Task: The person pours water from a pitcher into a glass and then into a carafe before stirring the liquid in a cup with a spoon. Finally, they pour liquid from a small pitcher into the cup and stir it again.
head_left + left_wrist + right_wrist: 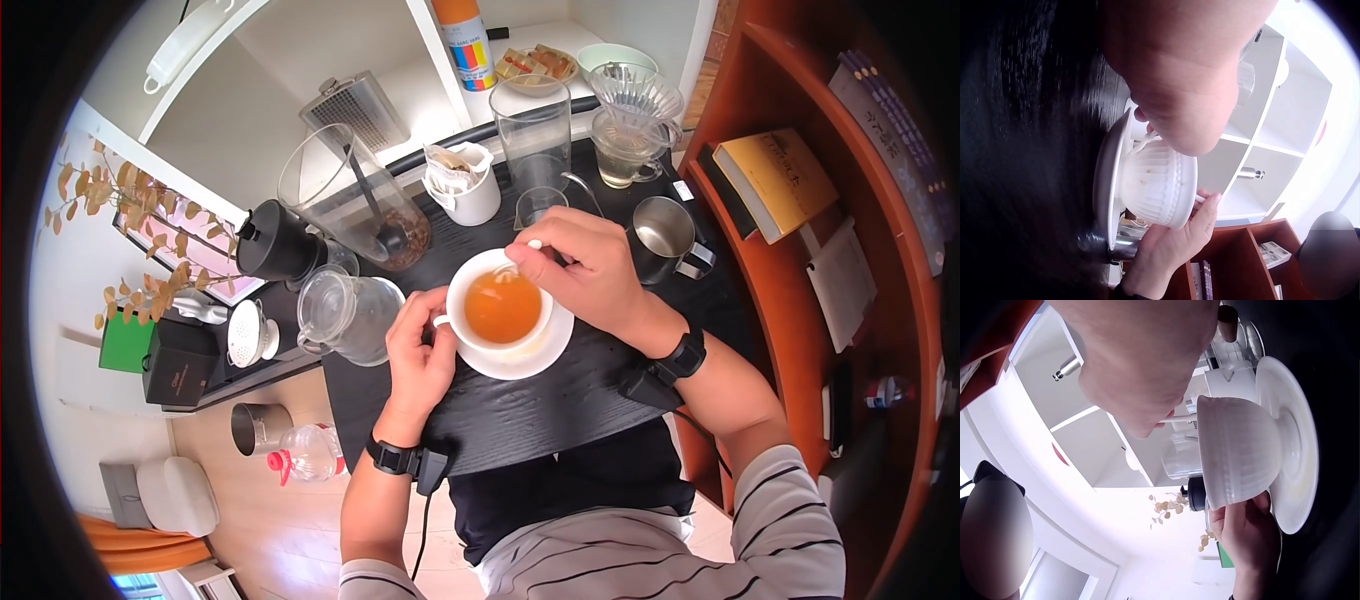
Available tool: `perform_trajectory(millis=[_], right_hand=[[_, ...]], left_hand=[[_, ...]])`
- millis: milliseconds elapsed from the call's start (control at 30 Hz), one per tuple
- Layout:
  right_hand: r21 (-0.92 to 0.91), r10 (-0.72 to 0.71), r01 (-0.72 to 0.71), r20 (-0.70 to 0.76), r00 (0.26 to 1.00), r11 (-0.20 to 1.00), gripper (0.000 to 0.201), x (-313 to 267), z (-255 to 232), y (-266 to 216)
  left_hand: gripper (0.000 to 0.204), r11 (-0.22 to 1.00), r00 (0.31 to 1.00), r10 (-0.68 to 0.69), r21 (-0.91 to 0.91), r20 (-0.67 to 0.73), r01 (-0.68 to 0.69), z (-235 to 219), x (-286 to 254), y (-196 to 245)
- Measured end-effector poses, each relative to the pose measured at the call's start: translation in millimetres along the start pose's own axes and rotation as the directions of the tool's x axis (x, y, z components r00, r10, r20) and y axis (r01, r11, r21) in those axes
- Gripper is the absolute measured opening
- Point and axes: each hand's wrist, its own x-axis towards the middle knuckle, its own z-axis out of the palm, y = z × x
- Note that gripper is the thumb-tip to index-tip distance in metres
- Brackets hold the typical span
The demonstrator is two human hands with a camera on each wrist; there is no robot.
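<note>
Teacup (1161, 181) on saucer (525, 366), black-grained table (560, 410), white shelving (447, 65), reddish bookcase (790, 315)

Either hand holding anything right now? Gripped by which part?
Yes, both. The left hand holds the cup by its handle; the right hand pinches the spoon near its upper end.
</note>
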Motion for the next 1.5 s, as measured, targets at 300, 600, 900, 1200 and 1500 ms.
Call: perform_trajectory(millis=[300,600,900,1200,1500], right_hand=[[0.154,0.094,-0.122,0.176,0.98,0.981,0.017,-2.1,-1.2,-2.4],[0.007,0.047,-0.047,-0.015,0.999,0.999,0.016,0.3,-1.1,-0.3],[0.152,0.078,-0.107,0.184,0.98,0.983,0.016,-1.2,-2.1,-4.0],[0.015,0.031,-0.03,-0.017,0.999,0.999,0.014,0.7,-0.1,-1.7],[0.148,0.107,-0.137,0.191,0.976,0.979,0.015,-1.9,-1.0,-2.7]], left_hand=[[0.033,0.998,0.996,0.056,-0.023,-0.067,-0.057,4.7,3.2,-0.4],[0.027,1.0,1.0,-0.002,-0.003,0.003,0.002,-0.5,0.3,0.5],[0.026,1.0,1.0,0.003,0.0,0.001,-0.003,-0.5,0.0,-4.1],[0.027,1.0,1.0,0.014,0.018,-0.004,-0.014,-0.2,0.2,-3.6],[0.027,1.0,1.0,0.0,0.006,0.002,0.0,-0.6,0.3,-2.7]])
